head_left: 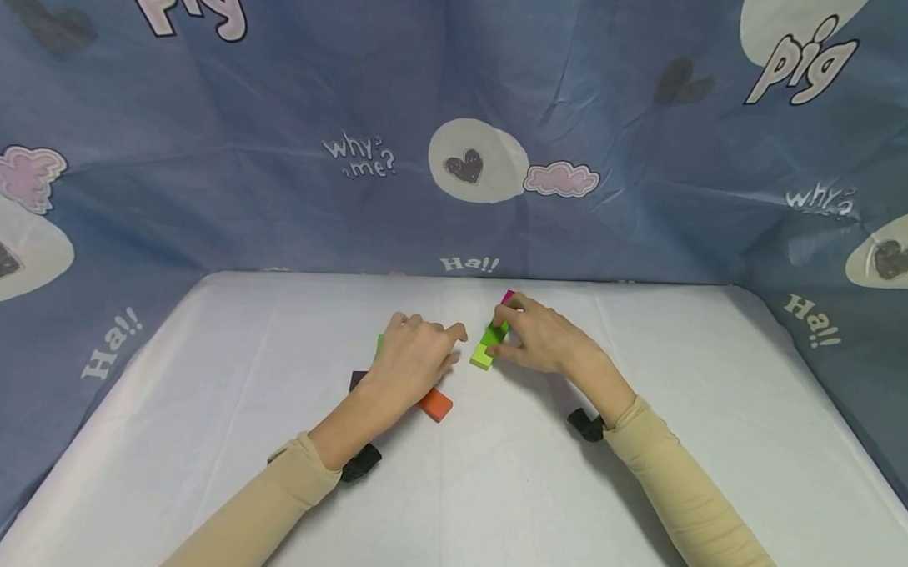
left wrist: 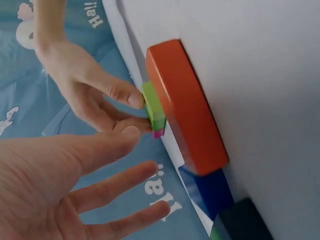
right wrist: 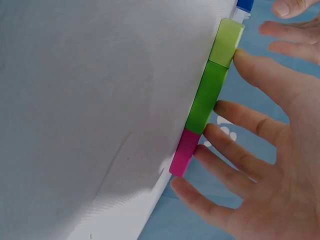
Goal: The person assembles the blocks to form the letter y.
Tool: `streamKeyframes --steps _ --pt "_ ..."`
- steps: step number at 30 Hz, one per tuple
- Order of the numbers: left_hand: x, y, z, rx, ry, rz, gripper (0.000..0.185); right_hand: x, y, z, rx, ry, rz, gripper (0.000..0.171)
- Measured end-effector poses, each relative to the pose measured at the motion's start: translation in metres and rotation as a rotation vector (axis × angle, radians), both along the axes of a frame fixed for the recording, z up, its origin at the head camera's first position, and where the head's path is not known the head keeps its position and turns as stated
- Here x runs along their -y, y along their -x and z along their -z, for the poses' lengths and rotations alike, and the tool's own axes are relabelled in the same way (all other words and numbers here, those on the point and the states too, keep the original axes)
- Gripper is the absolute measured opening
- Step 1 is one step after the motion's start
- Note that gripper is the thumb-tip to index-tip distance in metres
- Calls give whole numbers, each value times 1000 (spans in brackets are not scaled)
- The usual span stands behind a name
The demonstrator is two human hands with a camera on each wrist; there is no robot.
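Row check: ends in contact

Found toward far edge of white table [head_left: 492, 493]: rectangular lime-green block [right wrist: 226, 44], bright-green block [right wrist: 206, 97], magenta block [right wrist: 184, 152]. Touching these with spread fingers, unclenched: right hand [head_left: 545, 337]. Released, near rectangular orange block [left wrist: 187, 107]: left hand [head_left: 410, 357].

Okay from my end I'm counting two hands [head_left: 410, 357], two beige sleeves [head_left: 277, 498], two black wrist gadgets [head_left: 586, 425] and seven blocks [right wrist: 206, 97] I can make out.

White table [head_left: 491, 502]; blue cloth backdrop [head_left: 341, 79], dark hearts [head_left: 464, 165], pink clouds [head_left: 561, 179], white "Ha!!" lettering [head_left: 470, 264]
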State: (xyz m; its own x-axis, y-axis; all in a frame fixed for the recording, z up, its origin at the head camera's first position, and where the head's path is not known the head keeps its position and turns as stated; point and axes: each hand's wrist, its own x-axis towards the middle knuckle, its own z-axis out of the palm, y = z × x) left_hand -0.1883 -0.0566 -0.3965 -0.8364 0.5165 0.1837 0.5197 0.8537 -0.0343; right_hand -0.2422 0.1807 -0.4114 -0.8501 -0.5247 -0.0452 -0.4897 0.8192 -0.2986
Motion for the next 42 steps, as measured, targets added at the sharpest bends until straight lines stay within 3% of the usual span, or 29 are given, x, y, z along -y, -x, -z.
streamKeyframes --steps 10,22,31,42 --pt "15 -3 -5 0 -2 9 25 -1 0 2 -4 23 -4 38" --pt "35 -3 -1 144 58 38 41 -1 0 1 0 21 -4 38" --pt "46 -5 -3 220 26 56 45 -1 0 1 -8 26 -12 39" --pt "48 -6 -3 262 -2 78 52 -1 -1 1 4 28 -9 38"
